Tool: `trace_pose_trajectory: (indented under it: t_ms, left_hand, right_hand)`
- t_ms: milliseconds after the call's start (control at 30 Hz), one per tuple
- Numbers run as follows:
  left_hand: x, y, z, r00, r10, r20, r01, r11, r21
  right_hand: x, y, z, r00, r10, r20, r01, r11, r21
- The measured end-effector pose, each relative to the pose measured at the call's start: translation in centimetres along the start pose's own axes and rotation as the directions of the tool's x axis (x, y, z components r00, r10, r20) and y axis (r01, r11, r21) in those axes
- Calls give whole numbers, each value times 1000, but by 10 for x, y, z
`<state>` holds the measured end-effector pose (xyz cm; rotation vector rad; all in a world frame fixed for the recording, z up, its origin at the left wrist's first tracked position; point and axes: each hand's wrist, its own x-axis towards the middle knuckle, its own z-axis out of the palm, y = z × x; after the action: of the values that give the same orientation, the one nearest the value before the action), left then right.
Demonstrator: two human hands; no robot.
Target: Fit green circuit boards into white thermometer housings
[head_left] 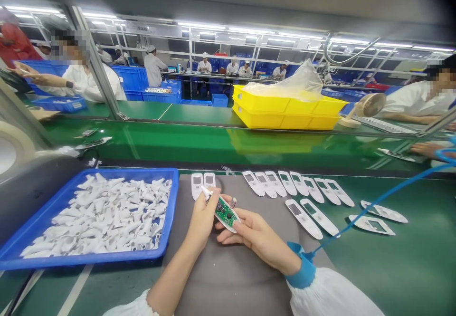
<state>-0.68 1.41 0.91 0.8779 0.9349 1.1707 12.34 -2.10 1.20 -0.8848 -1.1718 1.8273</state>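
Between my two hands I hold a white plastic housing with a green circuit board (228,213) in it, tilted above the grey mat (245,268). My left hand (204,216) is closed round its upper left end, where a white nozzle-like tip (205,191) sticks out. At the lower right end, my right hand (251,230) pinches the board and housing between thumb and fingers. A thin dark wire (234,204) stands up from the board. Just behind my hands lie two white device covers (197,186) with small windows.
A blue tray (173,211) heaped with white plastic tips (110,216) stands at left. Several white covers (302,218) lie in rows at right. A blue cord (374,197) runs from my right wristband (301,266). Yellow crates (288,114) and a fan (368,105) stand beyond; co-workers sit across.
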Motion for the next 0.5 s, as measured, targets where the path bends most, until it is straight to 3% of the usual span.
trace_pose_trajectory:
  t_ms: [233, 500]
  left_hand:
    - [1, 3, -5, 989, -22, 145, 15, 999, 51]
    - [1, 0, -6, 987, -23, 161, 16, 999, 43]
  right_hand:
    - [1, 8, 8, 995, -20, -97, 13, 997, -74]
    - [3, 17, 14, 980, -17, -197, 10, 999, -37]
